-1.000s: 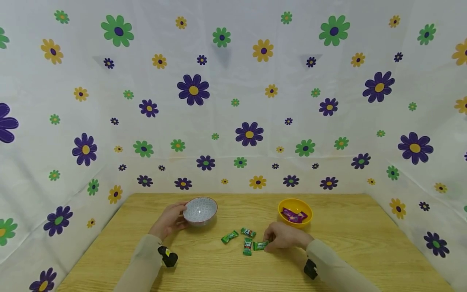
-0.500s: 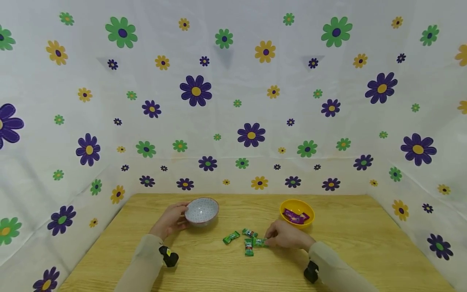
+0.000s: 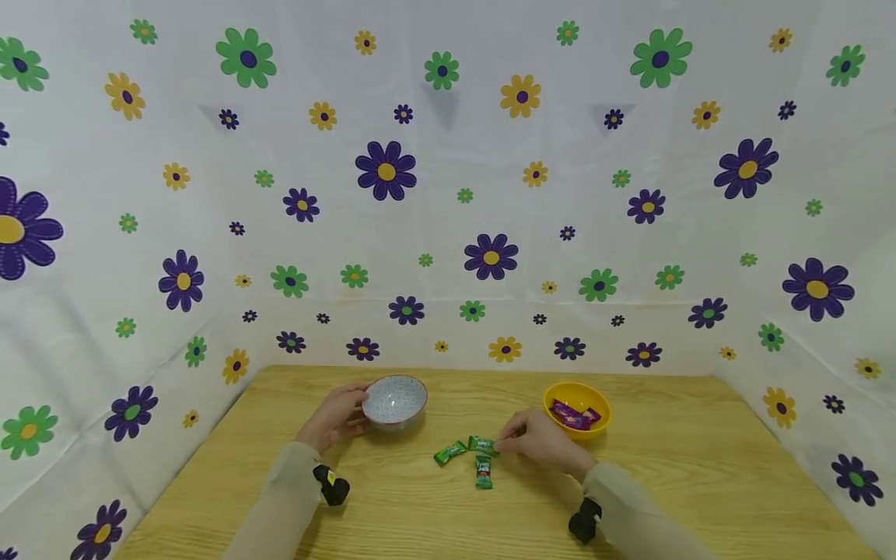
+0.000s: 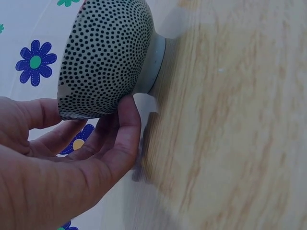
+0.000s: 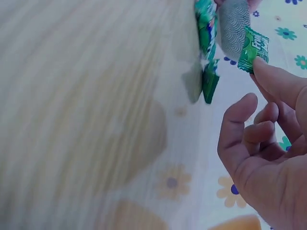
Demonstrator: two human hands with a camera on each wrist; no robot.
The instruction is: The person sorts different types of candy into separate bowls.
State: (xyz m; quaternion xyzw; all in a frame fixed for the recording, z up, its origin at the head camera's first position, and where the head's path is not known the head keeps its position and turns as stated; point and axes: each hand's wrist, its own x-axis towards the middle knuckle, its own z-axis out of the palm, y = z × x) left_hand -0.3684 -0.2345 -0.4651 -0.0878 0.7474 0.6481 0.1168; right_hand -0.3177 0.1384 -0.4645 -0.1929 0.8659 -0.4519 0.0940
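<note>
Green wrapped sweet (image 5: 254,49), one, pinched in fingers (image 5: 283,81) of my right hand (image 3: 542,442), best lifted, I judge, clear of loose sweets (image 3: 484,472); patterned bowl (image 4: 105,57), one, left hand (image 3: 334,416) holding its side

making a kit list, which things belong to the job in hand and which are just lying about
Likely for the job:
green packet, in the right hand
other green packets
grey bowl, in the left hand

Probably lying about:
yellow bowl
purple packets inside it
</note>
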